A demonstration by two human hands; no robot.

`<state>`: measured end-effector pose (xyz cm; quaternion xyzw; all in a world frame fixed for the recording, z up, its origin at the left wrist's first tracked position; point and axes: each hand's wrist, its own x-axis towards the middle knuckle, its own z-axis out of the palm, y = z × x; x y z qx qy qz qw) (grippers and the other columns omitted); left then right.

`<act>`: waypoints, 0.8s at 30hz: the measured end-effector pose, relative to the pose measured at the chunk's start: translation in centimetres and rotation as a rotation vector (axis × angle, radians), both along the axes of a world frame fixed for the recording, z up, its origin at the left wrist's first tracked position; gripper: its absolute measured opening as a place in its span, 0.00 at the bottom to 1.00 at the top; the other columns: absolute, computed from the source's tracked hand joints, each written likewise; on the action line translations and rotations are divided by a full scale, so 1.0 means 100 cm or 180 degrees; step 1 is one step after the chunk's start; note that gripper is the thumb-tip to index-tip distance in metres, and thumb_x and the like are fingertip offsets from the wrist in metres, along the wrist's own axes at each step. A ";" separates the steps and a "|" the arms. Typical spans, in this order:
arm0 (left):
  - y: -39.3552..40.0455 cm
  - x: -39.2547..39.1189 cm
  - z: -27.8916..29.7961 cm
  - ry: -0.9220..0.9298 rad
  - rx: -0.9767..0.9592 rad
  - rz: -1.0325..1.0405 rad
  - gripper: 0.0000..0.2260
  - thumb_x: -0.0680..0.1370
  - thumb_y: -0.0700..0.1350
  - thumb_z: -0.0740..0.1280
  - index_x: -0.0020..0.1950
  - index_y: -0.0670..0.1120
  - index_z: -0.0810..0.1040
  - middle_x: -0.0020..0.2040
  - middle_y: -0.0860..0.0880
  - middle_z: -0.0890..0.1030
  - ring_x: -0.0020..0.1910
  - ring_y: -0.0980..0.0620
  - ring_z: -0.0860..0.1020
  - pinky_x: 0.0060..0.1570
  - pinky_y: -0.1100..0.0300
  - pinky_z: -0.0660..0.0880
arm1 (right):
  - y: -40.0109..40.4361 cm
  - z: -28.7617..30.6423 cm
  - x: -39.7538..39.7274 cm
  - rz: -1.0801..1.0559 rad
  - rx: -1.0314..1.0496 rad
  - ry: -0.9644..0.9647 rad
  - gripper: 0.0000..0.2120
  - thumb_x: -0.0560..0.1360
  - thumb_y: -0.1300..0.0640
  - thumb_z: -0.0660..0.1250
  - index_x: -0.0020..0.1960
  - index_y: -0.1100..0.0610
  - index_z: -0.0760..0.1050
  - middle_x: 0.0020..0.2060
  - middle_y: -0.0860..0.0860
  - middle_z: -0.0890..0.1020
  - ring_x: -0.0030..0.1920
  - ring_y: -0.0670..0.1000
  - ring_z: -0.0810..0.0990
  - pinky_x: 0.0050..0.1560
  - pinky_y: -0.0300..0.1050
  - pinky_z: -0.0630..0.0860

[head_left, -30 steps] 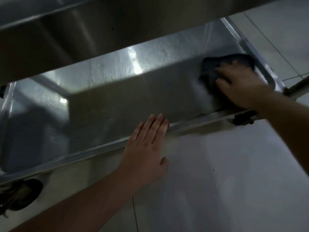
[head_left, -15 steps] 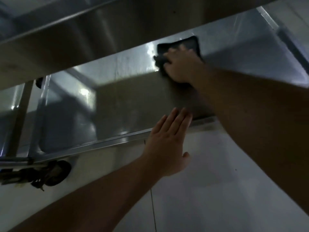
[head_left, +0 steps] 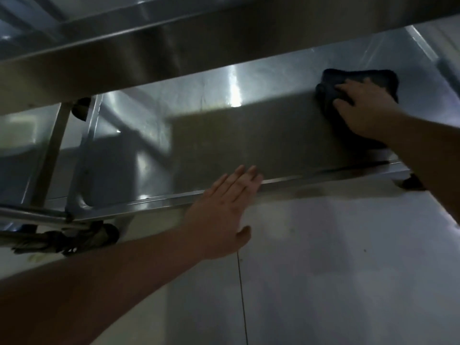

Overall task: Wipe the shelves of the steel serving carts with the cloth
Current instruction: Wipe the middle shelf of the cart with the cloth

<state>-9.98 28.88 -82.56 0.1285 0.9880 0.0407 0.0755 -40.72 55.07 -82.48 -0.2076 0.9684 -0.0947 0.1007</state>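
The bottom shelf (head_left: 224, 135) of a steel serving cart fills the middle of the view, shiny with light streaks. A dark cloth (head_left: 361, 80) lies flat on the shelf's right part. My right hand (head_left: 366, 113) presses down on the cloth, fingers spread over it. My left hand (head_left: 224, 215) is flat and open, fingertips resting on the shelf's front rim (head_left: 311, 176), holding nothing. The shelf above (head_left: 174, 46) overhangs and hides the back of the bottom shelf.
A caster wheel (head_left: 99, 235) sits under the cart's left front corner, and another caster (head_left: 410, 183) shows at the right front. Cart uprights (head_left: 49, 155) rise at the left. Pale tiled floor (head_left: 323, 270) lies in front of the cart.
My right hand slid the cloth from the shelf's right end to its middle, then back toward the right. My left hand stayed on the front rim.
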 end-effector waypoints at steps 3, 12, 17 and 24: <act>-0.061 0.032 0.004 -0.0021 -0.0055 0.0418 0.39 0.80 0.62 0.56 0.87 0.44 0.52 0.87 0.46 0.50 0.86 0.47 0.48 0.82 0.46 0.53 | -0.036 -0.001 0.006 -0.0634 -0.0028 -0.0042 0.31 0.82 0.41 0.48 0.82 0.52 0.58 0.83 0.53 0.57 0.82 0.61 0.51 0.80 0.65 0.50; -0.172 0.054 -0.007 0.0008 0.0242 0.2452 0.40 0.80 0.65 0.44 0.86 0.42 0.53 0.86 0.42 0.52 0.85 0.45 0.48 0.83 0.47 0.48 | -0.144 0.003 0.166 0.1675 -0.0088 -0.0167 0.28 0.85 0.38 0.46 0.83 0.43 0.52 0.83 0.41 0.50 0.83 0.47 0.43 0.81 0.51 0.42; -0.170 0.049 -0.014 0.0073 0.0242 0.2416 0.37 0.82 0.64 0.44 0.86 0.46 0.53 0.87 0.46 0.51 0.85 0.49 0.48 0.83 0.47 0.48 | -0.086 0.011 0.134 0.1714 -0.0105 -0.0247 0.29 0.81 0.37 0.49 0.80 0.43 0.62 0.81 0.41 0.59 0.82 0.47 0.50 0.80 0.47 0.46; -0.172 0.050 -0.009 0.0011 0.0134 0.2382 0.37 0.82 0.64 0.40 0.87 0.45 0.50 0.87 0.47 0.49 0.85 0.51 0.45 0.83 0.49 0.46 | -0.117 0.007 0.048 0.0193 0.0044 0.0030 0.27 0.86 0.45 0.51 0.82 0.53 0.58 0.83 0.52 0.57 0.82 0.60 0.52 0.80 0.64 0.49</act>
